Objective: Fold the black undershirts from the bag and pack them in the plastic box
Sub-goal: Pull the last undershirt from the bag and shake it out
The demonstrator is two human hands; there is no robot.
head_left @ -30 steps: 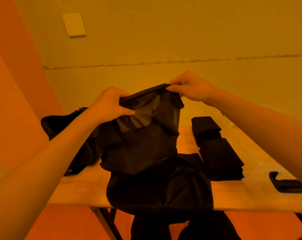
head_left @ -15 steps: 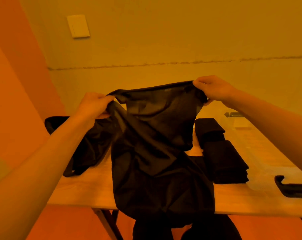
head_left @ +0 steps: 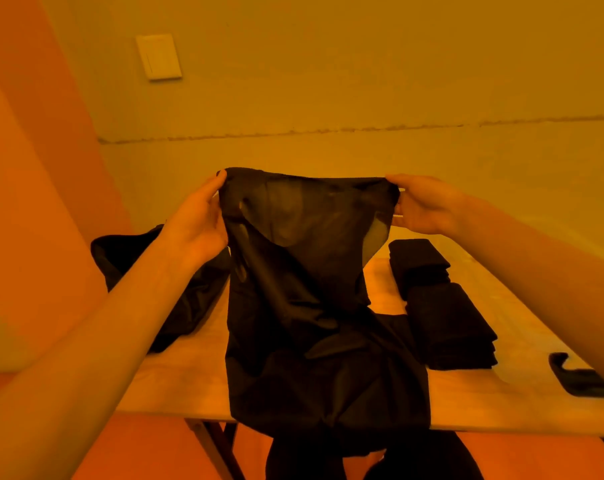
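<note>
- the left hand [head_left: 196,223] and right hand [head_left: 428,206] each pinch a top corner of the black undershirt [head_left: 304,306], fingers curled over its upper edge, holding it spread above the tabletop [head_left: 484,403].
- the cloth looks thin, light and limp, and sheer near the top; its lower end bunches on the tabletop. the corners seem the surest hold.
- the dark bag [head_left: 127,258] slumps at left. folded piles [head_left: 449,327] crowd the right, and i cannot identify the dark clip-like thing [head_left: 577,379].

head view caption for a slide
Left hand and right hand hold a black undershirt spread over the table beside folded stacks.
</note>
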